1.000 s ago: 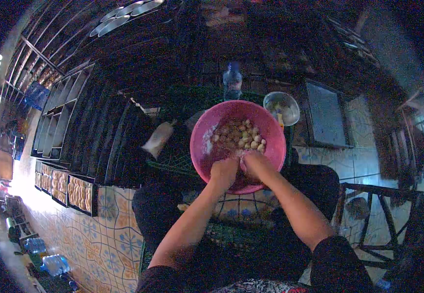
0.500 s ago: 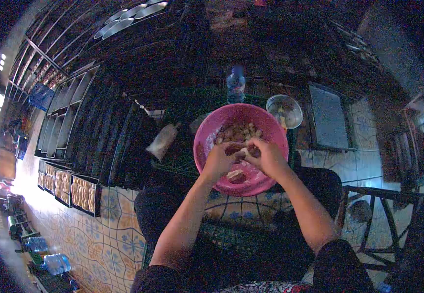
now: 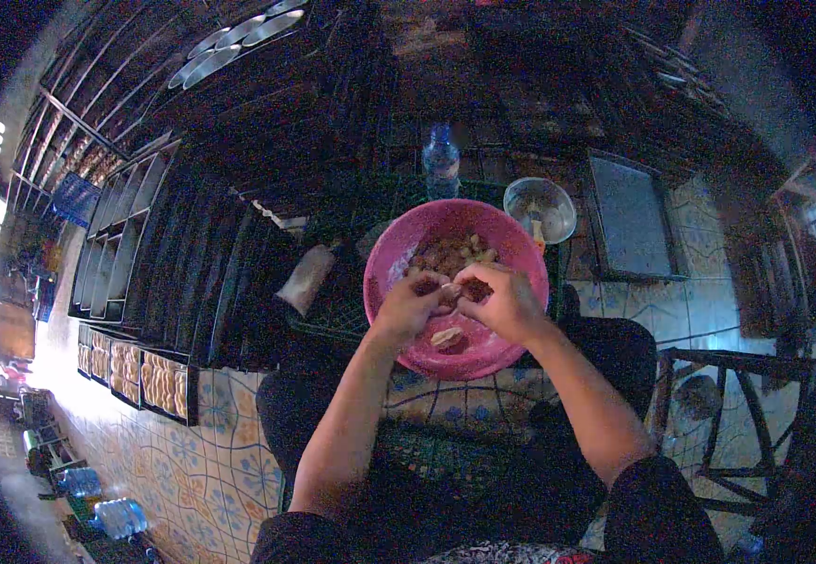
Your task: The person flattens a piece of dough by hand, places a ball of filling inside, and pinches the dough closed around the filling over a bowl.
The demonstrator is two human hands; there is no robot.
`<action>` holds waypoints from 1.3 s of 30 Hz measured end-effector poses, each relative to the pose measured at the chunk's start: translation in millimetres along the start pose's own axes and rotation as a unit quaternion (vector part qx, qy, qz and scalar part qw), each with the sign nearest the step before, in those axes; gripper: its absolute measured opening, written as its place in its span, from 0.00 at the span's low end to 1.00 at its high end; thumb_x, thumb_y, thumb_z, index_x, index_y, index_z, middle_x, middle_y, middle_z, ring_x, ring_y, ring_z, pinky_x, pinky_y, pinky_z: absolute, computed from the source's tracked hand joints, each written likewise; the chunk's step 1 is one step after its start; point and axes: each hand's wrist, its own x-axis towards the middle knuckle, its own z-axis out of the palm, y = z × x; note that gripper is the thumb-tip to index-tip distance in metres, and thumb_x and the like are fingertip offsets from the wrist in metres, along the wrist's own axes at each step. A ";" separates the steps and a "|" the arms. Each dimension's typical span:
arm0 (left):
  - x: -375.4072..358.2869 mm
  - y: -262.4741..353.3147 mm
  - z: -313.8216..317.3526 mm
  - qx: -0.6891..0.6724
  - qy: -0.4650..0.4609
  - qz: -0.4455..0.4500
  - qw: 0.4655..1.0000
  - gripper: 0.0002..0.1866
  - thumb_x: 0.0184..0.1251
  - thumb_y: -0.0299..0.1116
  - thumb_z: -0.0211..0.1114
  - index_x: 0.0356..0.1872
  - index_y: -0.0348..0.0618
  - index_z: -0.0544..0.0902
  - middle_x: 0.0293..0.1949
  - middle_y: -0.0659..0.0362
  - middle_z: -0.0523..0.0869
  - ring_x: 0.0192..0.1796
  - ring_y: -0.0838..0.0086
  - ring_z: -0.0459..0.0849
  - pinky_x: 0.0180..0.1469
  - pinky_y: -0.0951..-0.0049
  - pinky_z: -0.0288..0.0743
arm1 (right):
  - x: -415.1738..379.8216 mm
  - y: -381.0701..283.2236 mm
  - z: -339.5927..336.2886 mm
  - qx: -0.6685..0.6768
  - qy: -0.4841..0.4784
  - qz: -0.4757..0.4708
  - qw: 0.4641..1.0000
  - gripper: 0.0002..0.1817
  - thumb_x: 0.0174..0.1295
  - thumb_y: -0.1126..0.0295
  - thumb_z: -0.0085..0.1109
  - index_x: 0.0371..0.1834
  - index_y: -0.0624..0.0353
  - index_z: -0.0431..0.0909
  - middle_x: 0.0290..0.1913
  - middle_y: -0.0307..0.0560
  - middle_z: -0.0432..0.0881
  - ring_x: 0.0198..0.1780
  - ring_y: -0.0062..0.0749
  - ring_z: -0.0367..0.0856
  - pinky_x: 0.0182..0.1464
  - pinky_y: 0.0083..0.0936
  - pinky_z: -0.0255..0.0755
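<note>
A pink basin (image 3: 380, 329) stands in front of me, tilted slightly toward the camera. Inside it lie many small brownish and beige lumps (image 3: 446, 252) toward the far side, and a pale, dough-like piece (image 3: 446, 337) near the close wall. Over the middle of the basin, my left hand (image 3: 411, 305) and my right hand (image 3: 505, 299) meet fingertip to fingertip. Both are curled in a pinch around a small pale lump (image 3: 449, 293), mostly covered by the fingers. Its exact kind is hard to make out in the dim, grainy light.
Behind the basin are a plastic bottle (image 3: 441, 160) and a metal bowl (image 3: 540, 209). A filled plastic bag (image 3: 306, 279) lies left on a dark green crate (image 3: 333, 329). Trays of bread rolls (image 3: 164, 385) stand at left, a flat tray (image 3: 635, 216) and dark metal frame (image 3: 737, 367) at right.
Both hands remain together over the basin, with the fingers shifted slightly around the lump. The whole view has moved a little, so the basin sits slightly further left.
</note>
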 end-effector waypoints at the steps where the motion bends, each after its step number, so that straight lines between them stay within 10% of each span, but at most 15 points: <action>1: 0.2 4.7 -1.4 0.009 -0.002 -0.010 1.000 0.09 0.69 0.32 0.71 0.44 0.38 0.84 0.39 0.61 0.87 0.38 0.78 0.84 0.43 0.77 0.80 | -0.3 2.0 3.1 0.002 0.021 -0.007 1.000 0.14 0.50 0.71 0.74 0.40 0.57 0.83 0.39 0.50 0.86 0.44 0.47 0.86 0.49 0.39 0.78; 18: 10.5 -11.6 -22.8 0.302 0.038 0.130 0.944 0.12 0.62 0.34 0.74 0.43 0.40 0.89 0.40 0.55 0.90 0.44 0.68 0.88 0.53 0.67 0.78 | -1.7 12.7 15.3 -0.116 -0.011 -0.051 0.992 0.07 0.56 0.74 0.68 0.37 0.62 0.83 0.32 0.53 0.84 0.38 0.39 0.87 0.42 0.34 0.77; 21: 6.7 -7.5 -24.5 0.254 -0.063 0.149 0.954 0.14 0.60 0.36 0.75 0.44 0.41 0.89 0.40 0.52 0.91 0.46 0.63 0.89 0.55 0.65 0.78 | -5.7 31.5 18.3 -0.015 -0.047 0.065 0.997 0.14 0.63 0.60 0.65 0.35 0.62 0.82 0.37 0.53 0.86 0.46 0.47 0.85 0.52 0.46 0.75; 26: -6.3 -6.0 -12.9 0.411 -0.043 0.145 0.899 0.12 0.62 0.30 0.69 0.46 0.38 0.87 0.38 0.45 0.90 0.45 0.55 0.89 0.50 0.60 0.79 | -6.4 64.9 4.6 0.351 -0.014 0.329 0.876 0.13 0.68 0.59 0.60 0.35 0.58 0.83 0.30 0.36 0.81 0.31 0.25 0.78 0.35 0.25 0.72; 30: 32.5 -103.6 -22.6 0.478 -0.053 0.057 0.875 0.15 0.60 0.28 0.67 0.49 0.38 0.85 0.43 0.41 0.89 0.49 0.51 0.88 0.49 0.56 0.80 | -2.7 46.2 -9.7 0.341 -0.046 0.318 0.883 0.14 0.72 0.59 0.59 0.42 0.59 0.82 0.32 0.38 0.82 0.30 0.21 0.78 0.34 0.23 0.74; 32: 41.5 -139.6 -23.4 0.447 -0.018 0.172 0.878 0.17 0.58 0.28 0.67 0.50 0.40 0.84 0.49 0.40 0.87 0.52 0.49 0.87 0.50 0.54 0.80 | -6.6 43.8 -3.2 0.234 -0.054 0.194 0.951 0.16 0.74 0.59 0.58 0.46 0.62 0.81 0.36 0.42 0.84 0.32 0.22 0.80 0.34 0.23 0.76; 35: 15.0 -84.0 -11.5 0.549 -0.115 0.056 0.826 0.18 0.60 0.26 0.65 0.53 0.41 0.84 0.53 0.39 0.85 0.54 0.48 0.86 0.53 0.55 0.80 | -8.7 58.6 13.1 0.288 -0.037 0.185 0.939 0.15 0.75 0.61 0.57 0.46 0.65 0.81 0.39 0.43 0.86 0.32 0.24 0.83 0.33 0.24 0.77; 39: -4.2 -18.0 -1.7 0.491 -0.158 0.143 0.844 0.20 0.61 0.28 0.65 0.57 0.42 0.84 0.54 0.40 0.85 0.55 0.48 0.85 0.57 0.55 0.79 | -6.3 32.4 6.4 0.373 -0.040 0.263 0.889 0.16 0.76 0.60 0.55 0.43 0.64 0.85 0.36 0.43 0.89 0.36 0.29 0.86 0.44 0.28 0.80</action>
